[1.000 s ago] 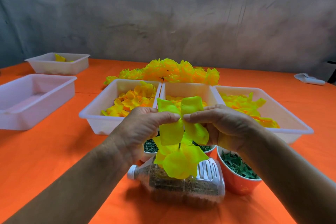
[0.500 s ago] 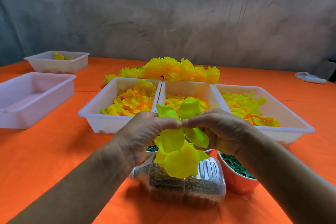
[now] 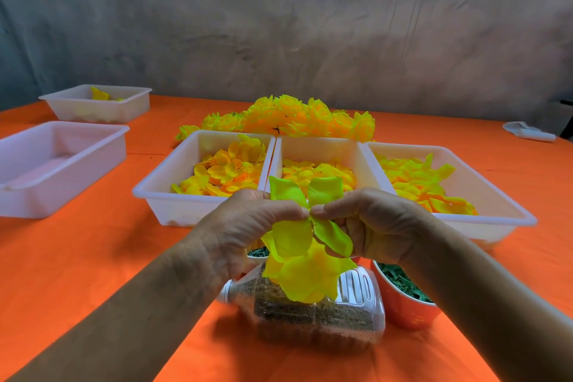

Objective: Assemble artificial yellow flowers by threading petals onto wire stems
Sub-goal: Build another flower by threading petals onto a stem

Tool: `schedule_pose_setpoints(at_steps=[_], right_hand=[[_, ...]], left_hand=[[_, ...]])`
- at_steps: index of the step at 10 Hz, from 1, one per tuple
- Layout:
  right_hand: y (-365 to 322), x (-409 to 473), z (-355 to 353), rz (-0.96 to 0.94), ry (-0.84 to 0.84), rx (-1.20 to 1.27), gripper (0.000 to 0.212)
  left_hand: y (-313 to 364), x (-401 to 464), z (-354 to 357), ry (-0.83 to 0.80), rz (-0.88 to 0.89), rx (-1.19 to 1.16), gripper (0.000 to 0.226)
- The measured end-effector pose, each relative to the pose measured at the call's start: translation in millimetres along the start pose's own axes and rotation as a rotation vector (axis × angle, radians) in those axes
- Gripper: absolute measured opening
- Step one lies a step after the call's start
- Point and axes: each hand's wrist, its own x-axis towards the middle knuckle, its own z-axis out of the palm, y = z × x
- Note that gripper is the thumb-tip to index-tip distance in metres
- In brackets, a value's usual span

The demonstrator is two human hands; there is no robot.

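2 hands meet at centre frame, above the near edge of the orange tabletop (image 3: 77,257). The left hand (image 3: 248,226) and the right hand (image 3: 369,223) each pinch, thumb against curled fingers, the middle of a thin yellow-green fabric petal piece (image 3: 305,192); the fingertips of both hands almost touch there. 2 lobes of it stand up above the pinch, 2 more hang below. Just under it sits a fuller yellow petal cluster (image 3: 307,281), partly assembled flower, hanging in front of the hands. The wire stem is hidden, cannot tell where it runs.

Below the flower, a clear plastic bottle lying on its side with brown contents (image 3: 310,316) rests at the near edge of the tabletop. Beside it on the right, an orange-red cup holding green pieces (image 3: 403,304); another container of green pieces (image 3: 259,253) peeks out behind the left hand.

3 white plastic trays side by side at mid tabletop: left one with yellow-orange round petals (image 3: 173,192), middle one with yellow-orange petals (image 3: 319,149), right one with yellow-green petals (image 3: 496,205). Behind them, a pile of finished yellow flowers (image 3: 288,116).

Toward the left edge, a translucent white tray (image 3: 62,164); at the far-left corner, a smaller white tray with a few yellow pieces (image 3: 93,102). At the far right edge, a small white object (image 3: 527,132), too small to identify.
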Motion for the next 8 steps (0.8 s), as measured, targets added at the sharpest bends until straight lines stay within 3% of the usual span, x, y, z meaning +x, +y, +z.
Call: schedule_pose_setpoints(at_steps=[2, 3, 6, 7, 8], right_hand=[[4, -1, 0, -0.004, 0.024, 0.007, 0.011], [3, -1, 0, -0.040, 0.074, -0.047, 0.007], [2, 4, -6, -0.091, 0.114, -0.132, 0.014], [2, 6, -8, -0.102, 0.157, -0.217, 0.011], [-2, 8, -8, -0.116, 0.168, -0.286, 0.018]], left_hand=[[-8, 7, -7, -0.070, 0.029, 0.031, 0.016], [-10, 9, -10, -0.109, 0.023, -0.001, 0.016], [-10, 11, -12, -0.139, -0.001, -0.004, 0.023], [-10, 10, -15, -0.140, -0.039, 0.062, 0.032], [-8, 9, -14, -0.093, -0.045, 0.089, 0.059]])
